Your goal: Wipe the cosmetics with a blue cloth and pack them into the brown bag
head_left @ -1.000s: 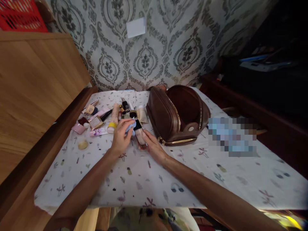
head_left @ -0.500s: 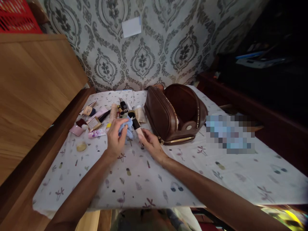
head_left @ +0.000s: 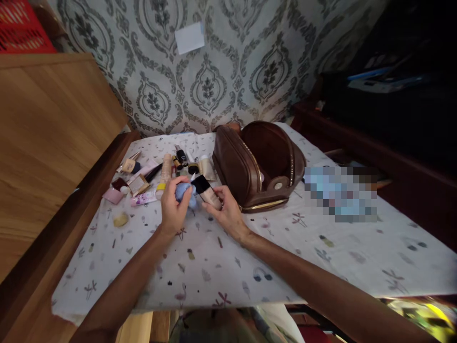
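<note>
My left hand point(head_left: 173, 205) is closed around a bunched blue cloth point(head_left: 184, 193). Close beside it, my right hand point(head_left: 228, 212) grips a foundation bottle point(head_left: 208, 191) with a black cap and beige body, tilted with its cap toward the cloth. Both hands are above the printed tablecloth point(head_left: 207, 252). Beyond them lie several cosmetics: a cream tube point(head_left: 205, 166), a pinkish-beige cylinder point(head_left: 166, 166) and a black-capped bottle point(head_left: 181, 155). A brown cosmetic bag point(head_left: 237, 166) stands unzipped behind my right hand.
More cosmetics lie at the left, among them a floral tube point(head_left: 144, 198), a gold compact point(head_left: 138, 185) and a round yellowish item point(head_left: 120, 219). A wooden cabinet point(head_left: 53, 143) borders the table's left. At right is a blurred-out bluish object point(head_left: 339, 193).
The foundation bottle has turned in my right hand, so its broad side now shows. My left hand still holds the cloth beside it. The view has shifted slightly.
</note>
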`<state>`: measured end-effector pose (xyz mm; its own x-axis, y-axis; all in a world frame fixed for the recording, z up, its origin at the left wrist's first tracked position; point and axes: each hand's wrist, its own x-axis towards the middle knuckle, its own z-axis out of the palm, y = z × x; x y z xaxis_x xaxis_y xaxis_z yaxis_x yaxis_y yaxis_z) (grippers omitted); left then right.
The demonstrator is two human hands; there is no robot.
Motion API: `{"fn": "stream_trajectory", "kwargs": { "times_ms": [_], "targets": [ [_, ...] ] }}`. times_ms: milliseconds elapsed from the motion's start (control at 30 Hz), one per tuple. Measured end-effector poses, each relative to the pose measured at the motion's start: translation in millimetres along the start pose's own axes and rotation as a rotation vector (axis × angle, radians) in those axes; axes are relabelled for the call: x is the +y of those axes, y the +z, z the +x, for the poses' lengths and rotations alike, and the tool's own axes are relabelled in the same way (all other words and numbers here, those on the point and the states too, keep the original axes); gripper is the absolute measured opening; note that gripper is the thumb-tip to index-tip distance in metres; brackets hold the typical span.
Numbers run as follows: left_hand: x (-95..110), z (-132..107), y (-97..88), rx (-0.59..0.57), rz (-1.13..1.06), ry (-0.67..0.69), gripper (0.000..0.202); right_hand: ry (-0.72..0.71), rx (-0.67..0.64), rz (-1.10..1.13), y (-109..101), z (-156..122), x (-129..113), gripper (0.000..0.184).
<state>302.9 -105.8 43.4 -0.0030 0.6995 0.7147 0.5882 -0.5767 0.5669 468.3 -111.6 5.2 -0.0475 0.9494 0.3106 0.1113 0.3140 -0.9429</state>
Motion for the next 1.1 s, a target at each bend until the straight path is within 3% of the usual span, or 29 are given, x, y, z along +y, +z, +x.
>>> {"fn": "stream_trajectory", "kwargs": {
  "times_ms": [133,333,567,733,900,1100],
  "targets": [
    [6,-5,5.2,0.028,0.039,0.120,0.012,-0.039,-0.087,-0.046,-1,-3,-2,0.046],
    [13,-14,14.3,-0.124,0.027,0.267,0.013,-0.075,-0.078,0.028,-8,2,1,0.048],
    [14,1,-3.8,-0.001,-0.006,0.239,0.019,0.051,-0.156,0.186,0,-3,5,0.046],
    [11,-4,2.0,-0.140,0.025,0.313,0.024,-0.047,-0.141,0.131,2,-5,3,0.032],
    [10,-8,7.6,-0.273,-0.047,0.307,0.021,0.036,-0.124,0.181,2,1,18,0.035],
    [7,0,-1.4,-0.094,0.040,0.286,0.022,-0.083,-0.157,0.068,2,-2,15,0.041]
  ]
}}
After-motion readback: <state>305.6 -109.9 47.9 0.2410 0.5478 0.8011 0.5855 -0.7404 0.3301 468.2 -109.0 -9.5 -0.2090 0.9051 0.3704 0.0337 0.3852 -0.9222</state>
